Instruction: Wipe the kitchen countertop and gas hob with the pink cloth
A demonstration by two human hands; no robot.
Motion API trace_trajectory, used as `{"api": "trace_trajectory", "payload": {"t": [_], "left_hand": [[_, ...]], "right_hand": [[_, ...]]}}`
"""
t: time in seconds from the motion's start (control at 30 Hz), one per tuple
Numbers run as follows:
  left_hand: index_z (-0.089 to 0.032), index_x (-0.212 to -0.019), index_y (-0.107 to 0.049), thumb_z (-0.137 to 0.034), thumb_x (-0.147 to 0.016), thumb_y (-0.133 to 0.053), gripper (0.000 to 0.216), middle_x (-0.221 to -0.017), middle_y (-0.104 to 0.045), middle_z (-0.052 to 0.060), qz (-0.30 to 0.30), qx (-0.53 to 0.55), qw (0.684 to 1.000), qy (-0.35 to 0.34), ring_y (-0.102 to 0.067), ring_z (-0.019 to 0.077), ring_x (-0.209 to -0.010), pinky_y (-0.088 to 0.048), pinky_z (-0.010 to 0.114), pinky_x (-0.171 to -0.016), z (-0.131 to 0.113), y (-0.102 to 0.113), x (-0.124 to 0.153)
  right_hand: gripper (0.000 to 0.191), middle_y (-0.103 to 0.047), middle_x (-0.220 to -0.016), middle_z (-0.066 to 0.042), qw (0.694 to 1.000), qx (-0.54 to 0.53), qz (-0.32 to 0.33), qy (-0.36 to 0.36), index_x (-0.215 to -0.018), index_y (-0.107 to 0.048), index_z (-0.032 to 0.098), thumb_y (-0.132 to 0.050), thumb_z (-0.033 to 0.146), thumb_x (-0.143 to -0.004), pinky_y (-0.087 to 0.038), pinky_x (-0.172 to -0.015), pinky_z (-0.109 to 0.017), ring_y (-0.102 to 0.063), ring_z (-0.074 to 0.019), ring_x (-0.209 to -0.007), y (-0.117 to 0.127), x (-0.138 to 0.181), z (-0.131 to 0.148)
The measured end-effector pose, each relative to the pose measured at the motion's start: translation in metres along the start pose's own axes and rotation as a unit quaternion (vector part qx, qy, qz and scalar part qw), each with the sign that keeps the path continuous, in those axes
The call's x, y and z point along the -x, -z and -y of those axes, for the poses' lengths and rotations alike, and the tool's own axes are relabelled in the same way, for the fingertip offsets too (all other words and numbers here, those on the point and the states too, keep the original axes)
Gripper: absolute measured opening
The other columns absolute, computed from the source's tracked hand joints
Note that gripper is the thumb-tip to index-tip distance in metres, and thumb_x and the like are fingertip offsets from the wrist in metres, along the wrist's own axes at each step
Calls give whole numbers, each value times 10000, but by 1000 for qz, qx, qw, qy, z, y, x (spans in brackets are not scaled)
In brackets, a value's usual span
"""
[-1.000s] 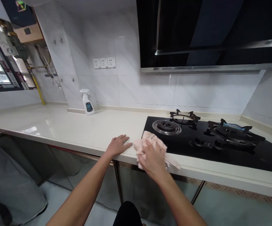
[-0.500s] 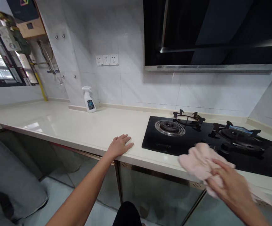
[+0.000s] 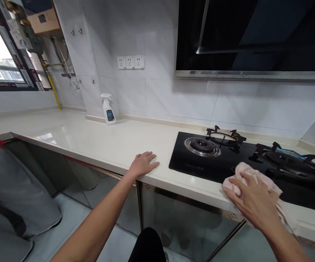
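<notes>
My left hand [image 3: 144,163] rests flat on the cream countertop [image 3: 97,140] near its front edge, fingers spread, left of the stove. Under my right hand [image 3: 255,198] is a bunched pale pink cloth [image 3: 258,176], with the fingers curled over it. The cloth lies across the front edge of the black glass gas stove [image 3: 214,171] and the counter strip before it. On the stove, the left burner [image 3: 202,147] is bare. A black pot support [image 3: 225,137] stands behind it, tilted from its place, and the right burner [image 3: 288,162] has its support on.
A white spray bottle [image 3: 109,110] stands against the wall at the back. Above the stove hangs a black range hood [image 3: 244,40]. At the left edge, a person in grey trousers [image 3: 18,196] stands by the counter. Glass-fronted cabinets [image 3: 184,218] run below.
My right hand has come down with the cloth onto the stove's front edge, its palm now pressed over it. My left hand stays on the counter. The view has shifted slightly.
</notes>
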State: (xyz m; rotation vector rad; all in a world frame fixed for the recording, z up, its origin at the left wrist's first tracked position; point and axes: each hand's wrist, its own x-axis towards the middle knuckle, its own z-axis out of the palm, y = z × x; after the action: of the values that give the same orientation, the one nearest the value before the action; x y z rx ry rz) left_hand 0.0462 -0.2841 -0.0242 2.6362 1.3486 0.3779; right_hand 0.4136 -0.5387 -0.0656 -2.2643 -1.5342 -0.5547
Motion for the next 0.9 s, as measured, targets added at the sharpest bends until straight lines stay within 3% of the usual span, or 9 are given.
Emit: {"api": "trace_trajectory", "payload": {"t": [0.1, 0.23, 0.33, 0.43, 0.53, 0.6, 0.7, 0.8, 0.9], "left_hand": [[-288, -1478, -600, -680, -974, -408, 667, -1666, -470, 68, -1, 0, 1000, 0, -372, 295, -1568, -286, 502, -1272, -1, 0, 1], [-304, -1466, -607, -684, -969, -421, 652, -1665, -474, 59, -6, -4, 1000, 1, -384, 295, -1560, -286, 489, -1268, 0, -1, 0], [-304, -1453, -617, -683, -968, -441, 640, -1658, -483, 61, -8, -8, 1000, 4, -396, 289, -1552, -295, 482, -1263, 1, -3, -2], [-295, -1450, -619, -665, -978, -450, 623, -1648, -496, 64, -13, -16, 1000, 5, -402, 283, -1549, -293, 476, -1268, 1, -4, -4], [-277, -1468, -604, -623, -995, -449, 606, -1647, -496, 73, -14, -27, 1000, 2, -395, 273, -1555, -286, 469, -1274, 0, -4, -3], [-285, -1471, -600, -610, -1004, -442, 590, -1645, -499, 70, -12, -33, 999, 1, -394, 260, -1557, -292, 464, -1274, 0, -4, -3], [-320, -1465, -598, -627, -1010, -433, 574, -1652, -494, 45, -8, -37, 999, 0, -388, 238, -1561, -297, 455, -1275, 0, -3, -2], [-315, -1477, -589, -635, -1014, -420, 587, -1667, -473, 45, -5, -35, 999, -1, -380, 243, -1565, -292, 460, -1278, -1, -2, 0], [-291, -1485, -587, -631, -1016, -410, 605, -1669, -467, 60, -3, -29, 1000, -3, -372, 257, -1569, -281, 465, -1282, -2, -1, 1]], "right_hand": [[361, -620, -1428, -116, 999, 21, -14, 36, -1013, -758, 300, -452, 489, -970, -345, -1058, -713, -472, -456, -1354, 6, -18, 37], [306, -672, -1327, -118, 992, -105, -20, 73, -943, -730, 239, -443, 335, -986, -355, -1105, -556, -529, -338, -1262, 3, -43, 83], [270, -643, -1406, -73, 982, -148, -2, 115, -994, -736, 255, -488, 364, -997, -363, -1124, -464, -522, -281, -1306, -7, -57, 133], [238, -558, -1542, -50, 968, -187, 13, 167, -1104, -743, 285, -572, 371, -963, -340, -1158, -466, -466, -285, -1407, -12, -59, 184], [365, -483, -1609, -97, 942, -239, 21, 233, -1294, -688, 252, -573, 350, -961, -344, -1175, -457, -456, -286, -1438, -6, -49, 209], [391, -458, -1628, -103, 938, -238, 23, 252, -1345, -660, 254, -522, 356, -993, -364, -1165, -450, -461, -287, -1437, -2, -36, 205], [361, -483, -1608, -97, 952, -191, 24, 236, -1299, -677, 291, -521, 370, -983, -401, -1131, -482, -456, -327, -1436, -2, -14, 175], [411, -533, -1545, -129, 967, -146, 25, 205, -1269, -683, 287, -610, 375, -874, -438, -1096, -518, -497, -370, -1388, -7, 5, 122], [489, -546, -1503, -150, 988, -83, 24, 126, -1272, -684, 315, -637, 443, -803, -496, -999, -540, -572, -396, -1268, -8, 26, 51]]}}
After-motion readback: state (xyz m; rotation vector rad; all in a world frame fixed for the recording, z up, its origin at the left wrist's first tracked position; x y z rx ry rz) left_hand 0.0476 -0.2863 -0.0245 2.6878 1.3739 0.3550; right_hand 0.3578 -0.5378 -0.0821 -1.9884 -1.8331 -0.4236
